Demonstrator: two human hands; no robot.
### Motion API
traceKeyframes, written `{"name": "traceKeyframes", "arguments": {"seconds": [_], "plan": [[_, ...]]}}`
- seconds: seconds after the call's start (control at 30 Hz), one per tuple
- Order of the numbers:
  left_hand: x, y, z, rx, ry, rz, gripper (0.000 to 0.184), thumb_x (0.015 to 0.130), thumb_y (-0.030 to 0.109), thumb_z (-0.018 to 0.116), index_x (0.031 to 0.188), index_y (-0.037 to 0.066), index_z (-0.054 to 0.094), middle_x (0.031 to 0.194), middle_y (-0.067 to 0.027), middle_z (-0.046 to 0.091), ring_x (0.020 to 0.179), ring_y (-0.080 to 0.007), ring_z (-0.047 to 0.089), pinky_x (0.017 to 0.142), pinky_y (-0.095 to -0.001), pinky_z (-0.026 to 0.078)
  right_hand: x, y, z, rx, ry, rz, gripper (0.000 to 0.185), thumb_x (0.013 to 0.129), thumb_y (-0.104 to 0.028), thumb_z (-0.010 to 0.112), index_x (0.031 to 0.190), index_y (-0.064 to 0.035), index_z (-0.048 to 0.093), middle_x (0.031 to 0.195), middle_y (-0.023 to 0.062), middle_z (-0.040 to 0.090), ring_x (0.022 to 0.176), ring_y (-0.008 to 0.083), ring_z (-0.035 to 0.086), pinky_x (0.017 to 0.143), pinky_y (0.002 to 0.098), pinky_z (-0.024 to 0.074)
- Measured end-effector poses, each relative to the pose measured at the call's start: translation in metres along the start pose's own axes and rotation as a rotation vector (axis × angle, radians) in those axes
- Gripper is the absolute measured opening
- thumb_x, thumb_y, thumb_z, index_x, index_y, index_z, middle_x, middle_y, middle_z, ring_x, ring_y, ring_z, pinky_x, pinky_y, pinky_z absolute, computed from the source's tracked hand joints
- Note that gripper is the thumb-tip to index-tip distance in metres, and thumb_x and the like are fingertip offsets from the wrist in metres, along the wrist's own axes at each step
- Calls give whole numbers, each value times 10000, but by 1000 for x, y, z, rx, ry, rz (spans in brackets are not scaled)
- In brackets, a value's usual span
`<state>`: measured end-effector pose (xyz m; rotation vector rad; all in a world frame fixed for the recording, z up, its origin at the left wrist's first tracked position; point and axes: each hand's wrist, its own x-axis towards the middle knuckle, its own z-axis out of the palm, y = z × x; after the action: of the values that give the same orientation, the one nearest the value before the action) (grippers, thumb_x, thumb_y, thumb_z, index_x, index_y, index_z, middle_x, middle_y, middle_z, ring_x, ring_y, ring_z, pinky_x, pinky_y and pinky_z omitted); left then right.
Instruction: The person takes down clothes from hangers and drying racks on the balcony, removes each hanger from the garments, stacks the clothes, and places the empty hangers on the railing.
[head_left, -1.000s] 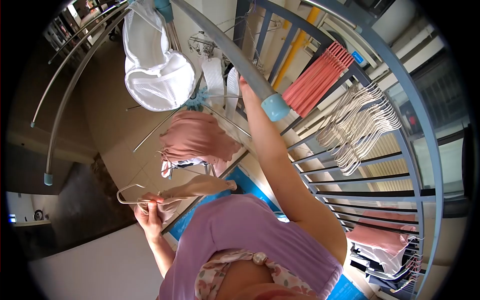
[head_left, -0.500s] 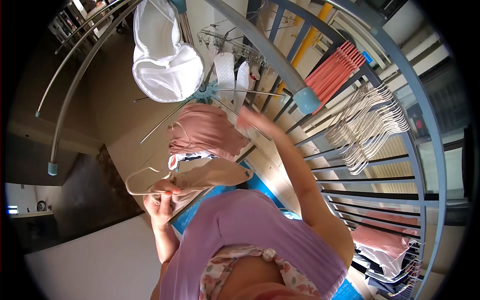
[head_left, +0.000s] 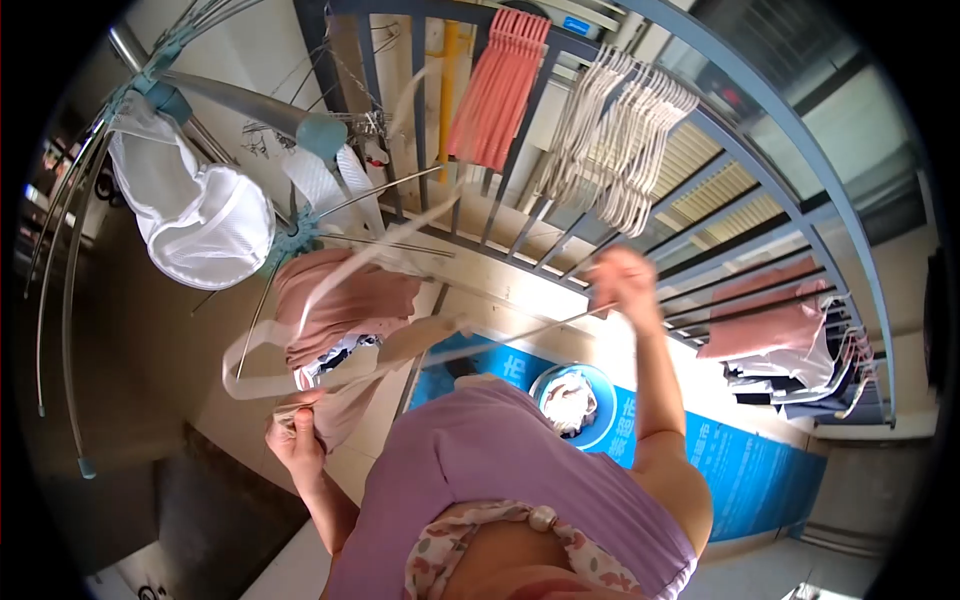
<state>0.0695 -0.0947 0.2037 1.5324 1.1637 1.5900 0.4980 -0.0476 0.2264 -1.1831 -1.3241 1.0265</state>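
the work area is a tiled floor (head_left: pixel 205 345) bounded ahead and on the person's right by a railing (head_left: pixel 795 118) of blue-grey bars. a blue mat (head_left: pixel 740 470) with white lettering lies along the railing base; a blue basin (head_left: pixel 604 428) stands on it, containing crumpled pale cloth (head_left: pixel 568 398). on the railing ahead, pink hangers (head_left: pixel 500 90) hang in a tight row, with white hangers (head_left: pixel 620 140) just beside them, further to the right. clothes (head_left: pixel 765 325) hang at the right-hand end of the railing, a pink piece foremost. ahead and to the left stands a rack (head_left: pixel 292 243) with metal rods and teal joints. a white net (head_left: pixel 205 225) hangs at its upper section; a dusty-pink garment (head_left: pixel 345 290) is draped at its lower section. from my position in the room, the person wears a purple top (head_left: pixel 500 470) and has both forearms forward, hands well apart. left hand (head_left: pixel 297 438): elbow bent, forearm raised, thumb pressed against the fingers, pinching a beige garment (head_left: pixel 350 415). this garment is located before the person's left side, bunched at the hand. a pale hanger (head_left: pixel 290 387) lies just beyond the hand, blurred. right hand (head_left: pixel 622 282): extended ahead near the railing, fingers bent, outline blurred. a thin strip (head_left: pixel 525 331) runs up to it; whether the fingers grip its end cannot be determined.
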Motion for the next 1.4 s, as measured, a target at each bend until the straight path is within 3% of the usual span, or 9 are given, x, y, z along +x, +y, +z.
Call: {"name": "traceKeyframes", "arguments": {"seconds": [0.07,0.2,0.33,0.37,0.47,0.77,0.87,1.2,1.4], "plan": [[-1,1,2,56,-23,1,242,852,200,527,891,-30,587,835,-69,614,717,-102,518,656,-220,388,-22,-59,-21,-194,349,-113,130,857,-165,505,849,-70,594,557,-11,538,402,31,460,336,147,341],[-8,-4,-8,19,-57,-55,227,859,177,506,891,-32,588,838,-81,617,716,-122,537,665,-231,403,-38,-126,-21,-767,677,-157,191,860,-172,508,769,-33,604,466,15,505,381,46,434,366,207,324],[-13,1,-11,16,-160,-33,214,863,149,482,891,-35,589,833,-88,619,723,-137,551,676,-246,420,1,-116,-7,-1444,787,-400,198,839,-222,507,729,-65,557,534,145,556,490,303,569,443,380,433],[-15,3,-11,3,-194,-12,212,864,141,475,890,-36,589,831,-90,619,725,-140,554,678,-250,424,17,-114,2,-1567,796,-215,186,844,-228,460,801,-67,544,556,167,562,541,315,585,483,406,455],[-20,10,-9,35,-266,7,213,862,130,469,883,-46,589,819,-101,620,710,-142,559,658,-248,432,68,-107,23,-1642,704,-20,162,761,-96,431,859,-16,531,704,185,610,672,337,615,586,424,490],[-25,42,0,60,-401,148,115,770,10,528,834,-56,596,739,-127,612,548,-159,532,518,-259,416,148,-44,80,-1557,441,171,223,786,-109,463,935,-8,595,917,158,618,846,284,613,706,364,485],[-19,47,-1,96,-415,292,132,728,-20,553,849,-45,598,699,-118,598,516,-165,522,472,-258,398,168,-2,63,-1559,535,266,212,787,-116,484,926,-53,631,1001,125,591,874,252,606,644,361,493],[-15,38,-2,144,-438,340,160,713,-15,574,869,-18,610,640,-89,570,488,-155,506,440,-247,376,176,-33,58,-1699,274,220,226,787,-116,470,922,-48,637,965,145,612,875,290,607,695,386,495],[-6,47,-10,243,-398,409,168,680,17,604,847,9,625,624,-64,554,478,-155,504,438,-251,394,167,2,76,-1709,131,444,446,805,-176,487,1213,-7,428,1024,159,591,885,263,607,667,358,492]]}}
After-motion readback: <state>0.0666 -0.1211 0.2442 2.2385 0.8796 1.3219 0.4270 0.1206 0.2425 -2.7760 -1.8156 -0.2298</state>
